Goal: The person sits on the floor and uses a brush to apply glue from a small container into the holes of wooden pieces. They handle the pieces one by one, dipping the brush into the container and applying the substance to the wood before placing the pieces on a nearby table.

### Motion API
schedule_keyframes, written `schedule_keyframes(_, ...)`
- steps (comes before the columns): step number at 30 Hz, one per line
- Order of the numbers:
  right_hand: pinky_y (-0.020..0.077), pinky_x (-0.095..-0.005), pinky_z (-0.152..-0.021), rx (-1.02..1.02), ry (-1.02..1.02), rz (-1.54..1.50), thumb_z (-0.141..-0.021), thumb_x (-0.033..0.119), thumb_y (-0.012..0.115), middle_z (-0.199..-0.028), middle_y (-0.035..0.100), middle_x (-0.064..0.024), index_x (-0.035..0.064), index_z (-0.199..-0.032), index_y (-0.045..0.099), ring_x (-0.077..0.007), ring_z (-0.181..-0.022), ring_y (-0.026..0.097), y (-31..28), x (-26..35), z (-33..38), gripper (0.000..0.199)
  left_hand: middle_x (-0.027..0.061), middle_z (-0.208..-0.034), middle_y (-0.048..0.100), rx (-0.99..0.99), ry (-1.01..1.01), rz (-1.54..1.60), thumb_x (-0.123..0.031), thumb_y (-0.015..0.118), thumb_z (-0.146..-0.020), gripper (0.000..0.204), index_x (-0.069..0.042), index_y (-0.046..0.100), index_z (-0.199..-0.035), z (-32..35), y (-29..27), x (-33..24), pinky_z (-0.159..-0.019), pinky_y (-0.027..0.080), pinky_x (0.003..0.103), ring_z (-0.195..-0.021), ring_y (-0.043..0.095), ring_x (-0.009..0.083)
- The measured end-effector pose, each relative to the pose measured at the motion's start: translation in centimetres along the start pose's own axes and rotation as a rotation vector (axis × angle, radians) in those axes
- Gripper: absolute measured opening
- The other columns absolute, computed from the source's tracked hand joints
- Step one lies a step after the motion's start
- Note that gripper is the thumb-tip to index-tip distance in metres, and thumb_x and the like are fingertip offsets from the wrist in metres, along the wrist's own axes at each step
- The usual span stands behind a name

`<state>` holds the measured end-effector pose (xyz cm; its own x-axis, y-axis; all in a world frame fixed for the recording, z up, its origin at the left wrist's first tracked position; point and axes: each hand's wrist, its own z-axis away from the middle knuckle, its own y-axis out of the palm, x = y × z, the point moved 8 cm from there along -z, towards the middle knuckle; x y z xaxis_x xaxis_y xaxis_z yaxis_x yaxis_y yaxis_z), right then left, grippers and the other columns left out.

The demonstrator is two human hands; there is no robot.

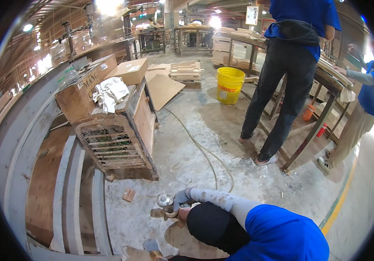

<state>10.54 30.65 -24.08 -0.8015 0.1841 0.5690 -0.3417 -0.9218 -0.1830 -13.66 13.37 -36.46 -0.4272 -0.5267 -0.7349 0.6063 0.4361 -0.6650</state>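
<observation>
- As the right arm stretches out in its blue sleeve (285,232), a black-trousered knee (215,224) lies bent beneath it.
- At the arm's end, the grey-gloved right hand (181,198) touches the right side of a round silver object (165,200) low over the concrete floor (139,222); whether the fingers close around it cannot be told, nor can the left hand's state.
- Just left of that object lies a small brown block (128,195).
- Beyond the block stands a worn wooden cabinet (145,126) with a slatted front, carrying a crumpled white cloth (111,93) and a cardboard box (127,71).
- A thin hose (195,141) curves across the floor, right of the cabinet.
- To the right, a co-worker (285,78) in a blue shirt stands at a long table (329,81).
- Farther back are a yellow bucket (230,85) and stacked boards (186,71).
</observation>
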Motion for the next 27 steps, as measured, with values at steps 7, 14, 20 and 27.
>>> schedule_keyframes(7,0.036,-0.0323,-0.041,-0.016,-0.033,-0.124,-0.064,0.025,0.073,-0.056,0.052,-0.0025,0.0099,-0.07,0.063,-0.0163,-0.045,0.046,0.1,-0.1,0.3,0.02,0.0164,-0.041,0.045,-0.05,-0.132,-0.161,-0.037,0.067,-0.071,0.044,0.006,0.06,-0.058,0.3,-0.6,-0.1,-0.042,0.032,0.041,-0.037,0.038,0.0208)
schedule_keyframes(14,0.0359,-0.032,-0.038,-0.021,-0.01,-0.142,-0.064,0.021,0.073,-0.053,0.05,-0.0018,0.0119,-0.061,0.058,-0.0138,-0.042,0.044,-0.6,-2.5,-1.0,0.018,0.0189,-0.047,0.053,-0.029,0.241,-0.165,-0.043,0.064,-0.074,0.05,0.005,0.061,-0.06,0.4,0.3,-3.9,-0.045,0.036,0.042,-0.04,0.047,0.0269)
schedule_keyframes(20,0.0358,-0.0313,-0.042,0.011,-0.067,-0.017,-0.063,0.025,0.074,-0.054,0.052,-0.001,0.012,-0.068,0.063,-0.0153,-0.046,0.046,0.1,0.0,-0.7,0.017,0.0178,-0.049,0.053,-0.057,0.129,-0.153,-0.037,0.062,-0.073,0.043,0.004,0.06,-0.061,0.4,-0.8,-0.7,-0.047,0.036,0.04,-0.043,0.047,0.0245)
schedule_keyframes(27,0.0466,-0.0315,-0.054,0.028,-0.077,-0.036,-0.066,0.022,0.073,-0.071,0.063,-0.0026,0.0093,-0.077,0.069,-0.0119,-0.061,0.055,-0.8,-2.0,-1.5,0.018,0.0166,-0.051,0.053,0.065,0.06,-0.101,-0.029,0.059,-0.073,0.034,0.003,0.059,-0.063,2.2,0.7,1.4,-0.049,0.036,0.038,-0.047,0.047,0.0218)
